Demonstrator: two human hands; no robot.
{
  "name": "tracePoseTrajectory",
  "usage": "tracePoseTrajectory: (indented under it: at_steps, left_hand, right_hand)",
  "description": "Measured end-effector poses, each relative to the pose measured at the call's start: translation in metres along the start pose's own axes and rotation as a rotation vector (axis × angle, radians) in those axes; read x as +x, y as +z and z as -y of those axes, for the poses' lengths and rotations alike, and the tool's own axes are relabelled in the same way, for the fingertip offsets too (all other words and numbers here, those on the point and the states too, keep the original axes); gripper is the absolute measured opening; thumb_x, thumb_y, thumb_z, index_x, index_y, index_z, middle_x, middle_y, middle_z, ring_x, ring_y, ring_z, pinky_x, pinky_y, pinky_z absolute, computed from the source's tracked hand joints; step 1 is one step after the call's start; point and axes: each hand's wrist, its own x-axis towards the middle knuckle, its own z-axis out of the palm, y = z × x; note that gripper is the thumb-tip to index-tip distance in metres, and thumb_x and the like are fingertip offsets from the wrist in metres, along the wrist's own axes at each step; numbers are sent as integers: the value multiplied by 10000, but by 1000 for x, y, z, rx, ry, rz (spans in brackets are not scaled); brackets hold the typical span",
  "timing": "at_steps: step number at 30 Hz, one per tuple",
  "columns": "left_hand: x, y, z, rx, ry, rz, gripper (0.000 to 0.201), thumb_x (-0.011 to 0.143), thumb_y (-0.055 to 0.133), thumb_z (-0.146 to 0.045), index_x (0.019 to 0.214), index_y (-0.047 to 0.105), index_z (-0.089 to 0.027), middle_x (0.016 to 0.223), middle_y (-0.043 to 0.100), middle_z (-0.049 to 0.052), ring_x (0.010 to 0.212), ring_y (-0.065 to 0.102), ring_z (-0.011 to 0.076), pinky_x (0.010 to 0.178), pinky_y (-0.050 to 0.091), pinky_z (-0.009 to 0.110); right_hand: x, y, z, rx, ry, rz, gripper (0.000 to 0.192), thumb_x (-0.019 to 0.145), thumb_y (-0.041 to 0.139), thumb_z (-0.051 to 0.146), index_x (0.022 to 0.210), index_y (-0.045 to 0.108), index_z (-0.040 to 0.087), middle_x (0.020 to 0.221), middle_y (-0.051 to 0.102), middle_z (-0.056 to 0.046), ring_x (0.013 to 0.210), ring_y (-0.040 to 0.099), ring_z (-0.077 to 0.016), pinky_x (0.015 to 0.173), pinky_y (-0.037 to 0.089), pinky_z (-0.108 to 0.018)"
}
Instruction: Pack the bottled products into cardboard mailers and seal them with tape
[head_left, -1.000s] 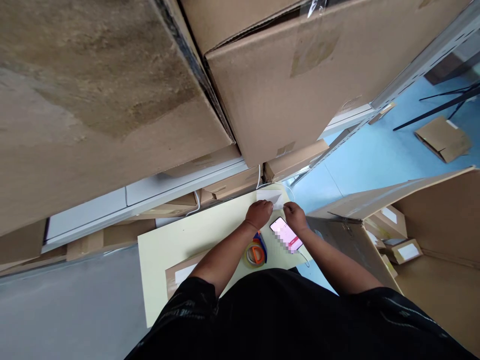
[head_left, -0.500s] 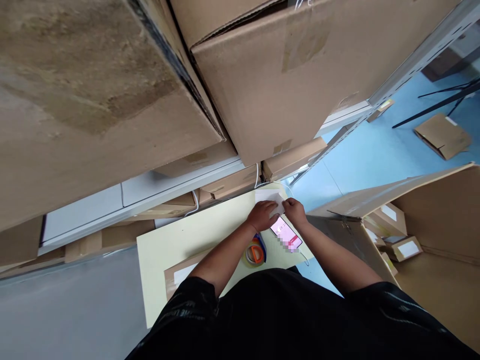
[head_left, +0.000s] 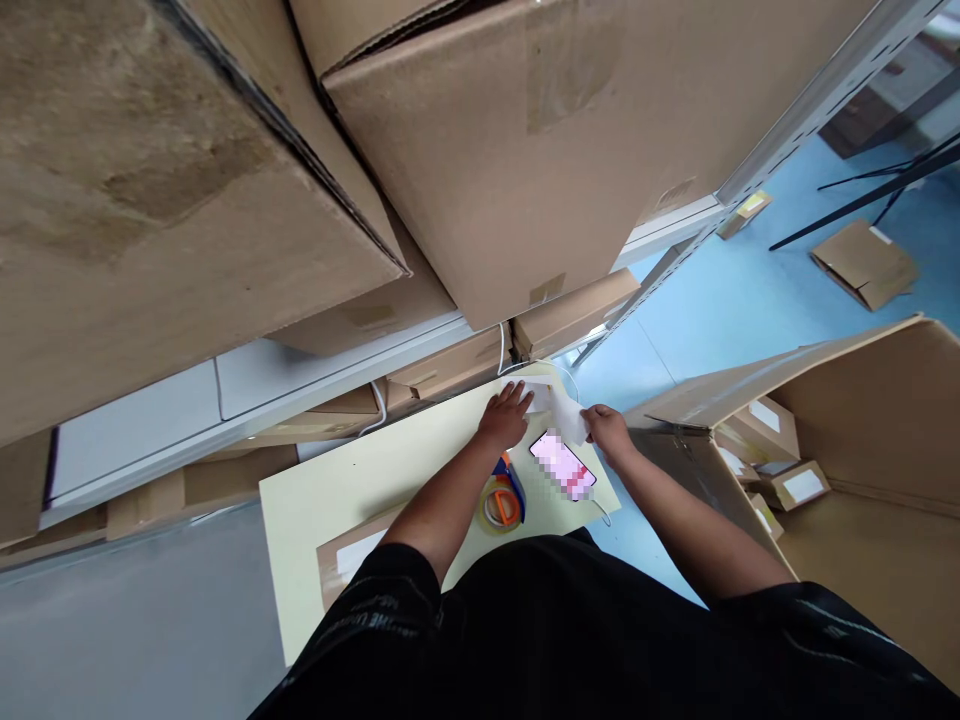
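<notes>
My left hand [head_left: 504,418] presses flat, fingers spread, on a white paper sheet [head_left: 541,395] at the worktop's [head_left: 337,490] far edge; my right hand [head_left: 609,432] pinches its peeling strip [head_left: 570,420]. Pulling unevenly could tear it, or drop it onto the phone [head_left: 562,466].

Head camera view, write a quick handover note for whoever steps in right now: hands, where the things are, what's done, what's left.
Left hand: flat on a white sheet at the far edge of the pale yellow table.
Right hand: fingers pinch a white paper strip that runs toward the sheet.
Phone lies lit between the hands, cable attached. Tape dispenser sits just nearer the body; a labelled parcel lies at the table's near left.
Done: strip partly lifted. Left: probably pulling it free and placing it; where is unclear.
</notes>
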Motion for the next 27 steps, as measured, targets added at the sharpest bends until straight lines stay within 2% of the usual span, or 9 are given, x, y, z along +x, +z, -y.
tracePoseTrajectory:
  at_steps: [6, 10, 14, 17, 20, 23, 25, 27]
  left_hand:
    - [5, -5, -9, 8, -49, 7, 681, 967, 529, -393, 1615, 377, -249, 1754, 157, 69, 1613, 141, 296, 1266, 213, 521]
    - [7, -8, -13, 0, -53, 8, 681, 969, 533, -392, 1613, 372, -240, 1754, 156, 85, 1612, 138, 303, 1257, 236, 516]
    - [6, -11, -14, -12, -56, 24, 681, 964, 539, -387, 1607, 371, -241, 1753, 158, 90, 1612, 141, 307, 1257, 240, 528]
    - [4, -14, -17, -30, -54, 19, 652, 964, 542, -390, 1573, 424, -189, 1744, 179, 123, 1607, 157, 325, 1262, 236, 522]
    - [-4, -18, -23, -72, -37, -46, 571, 955, 564, -369, 1479, 535, -146, 1722, 244, 150, 1600, 187, 331, 1277, 217, 506]
    - [-16, -26, -28, -160, -33, -206, 463, 936, 600, -331, 1364, 628, -157, 1670, 369, 148, 1584, 241, 324, 1287, 202, 502]
    - [-27, -34, -30, -316, -55, -280, 377, 934, 611, -342, 1263, 681, -172, 1561, 521, 148, 1510, 390, 313, 1252, 295, 472]
    - [-41, -43, -28, -607, -115, -259, 326, 957, 583, -425, 1136, 714, -186, 1336, 690, 140, 1308, 602, 288, 1124, 458, 430]
  right_hand:
    - [-5, -23, -14, 10, 22, -5, 273, 711, 686, 442, 662, 523, 229, 462, 538, 20, 427, 496, -144, 444, 401, -257]
    - [-8, -40, -18, 17, 11, -52, 261, 720, 655, 450, 665, 525, 230, 470, 526, 33, 429, 490, -145, 451, 400, -265]
    - [-25, -69, -23, -7, -7, -106, 279, 741, 652, 468, 652, 537, 229, 460, 507, 41, 448, 481, -151, 465, 374, -270]
    - [-44, -80, -23, -31, -63, -84, 316, 776, 662, 492, 651, 541, 229, 489, 532, 39, 485, 488, -151, 508, 385, -274]
    - [-61, -73, -11, -72, -138, -57, 352, 811, 672, 521, 662, 560, 222, 532, 562, 33, 530, 507, -153, 558, 403, -275]
    - [-75, -52, 8, -150, -294, -44, 355, 845, 664, 537, 703, 598, 218, 608, 598, 23, 588, 534, -159, 592, 414, -273]
    - [-85, -35, 23, -252, -441, -43, 327, 877, 642, 515, 738, 620, 220, 650, 614, 16, 621, 549, -167, 600, 417, -274]
    - [-95, -18, 38, -377, -647, -50, 265, 910, 616, 448, 768, 631, 224, 698, 635, 1, 656, 570, -176, 629, 437, -283]
